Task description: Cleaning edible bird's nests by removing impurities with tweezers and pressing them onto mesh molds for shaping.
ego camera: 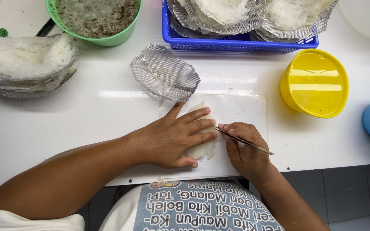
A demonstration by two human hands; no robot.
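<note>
Left hand point(172, 139) lies flat, fingers spread, pressing one white nest piece point(202, 147) onto the clear board point(240, 109); right hand point(245, 147) pinches one pair of tweezers point(244, 141). One loose mesh mould point(164, 72), one yellow bowl point(315, 83) nearby.

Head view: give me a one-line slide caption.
Left hand presses a white fibrous piece flat on a clear board while right hand works it with metal tweezers.
</note>
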